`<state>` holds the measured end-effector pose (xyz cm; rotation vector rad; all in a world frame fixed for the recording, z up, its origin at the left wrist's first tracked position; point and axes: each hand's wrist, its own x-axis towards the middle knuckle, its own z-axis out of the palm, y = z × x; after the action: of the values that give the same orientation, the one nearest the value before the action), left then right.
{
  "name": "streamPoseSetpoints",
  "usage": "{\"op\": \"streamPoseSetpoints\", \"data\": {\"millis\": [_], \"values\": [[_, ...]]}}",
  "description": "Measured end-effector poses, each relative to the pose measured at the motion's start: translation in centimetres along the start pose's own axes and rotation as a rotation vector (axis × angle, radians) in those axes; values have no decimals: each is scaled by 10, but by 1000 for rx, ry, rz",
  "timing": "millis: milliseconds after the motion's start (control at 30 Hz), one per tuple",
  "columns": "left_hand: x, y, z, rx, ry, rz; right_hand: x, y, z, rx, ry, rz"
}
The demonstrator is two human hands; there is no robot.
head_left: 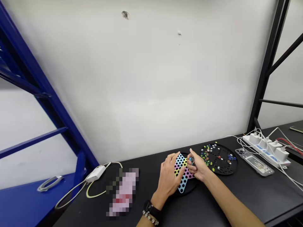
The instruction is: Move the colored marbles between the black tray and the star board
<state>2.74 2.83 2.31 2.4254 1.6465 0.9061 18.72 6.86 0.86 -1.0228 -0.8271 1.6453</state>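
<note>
A star-shaped Chinese checkers board (183,179), with black holes in blue, yellow and pink areas, lies on a dark round base in front of me. My left hand (168,175) rests over the board's left side, thumb and fingers apart, covering part of it. Above the board's right side, my right hand (197,165) has its fingers curled around several bluish glass marbles (191,161), with the thumb raised. Just beyond it sits a black round tray (233,172) holding many loose marbles in green, orange, blue and white.
Right of the tray lies a phone-like device (257,164), near a white power strip (267,151) with several chargers and cables. A pixelated pink object (124,192) and a white adapter (96,174) are on the left. A blue metal frame (54,101) and a wall bound the desk.
</note>
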Motion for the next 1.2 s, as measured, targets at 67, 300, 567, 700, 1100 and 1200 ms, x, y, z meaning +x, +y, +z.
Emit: {"op": "streamPoseSetpoints", "data": {"millis": [67, 300, 567, 700, 1100, 1200], "values": [[-1, -10, 0, 24, 22, -18, 4, -9, -24, -357, 225, -233], [-2, -34, 3, 106, 40, -95, 8, -20, -83, -1497, 616, -347], [-13, -33, 3, -5, -186, 70, -18, 7, -42, -1518, 2, -601], [-19, -25, 7, -25, -230, 110, -37, 24, -30, -1539, -200, -579], [-19, -25, 12, -18, -218, 86, -39, 24, -29, -1492, -165, -533], [-19, -24, 12, -10, -225, 81, -39, 27, -29, -1496, -163, -526]]}}
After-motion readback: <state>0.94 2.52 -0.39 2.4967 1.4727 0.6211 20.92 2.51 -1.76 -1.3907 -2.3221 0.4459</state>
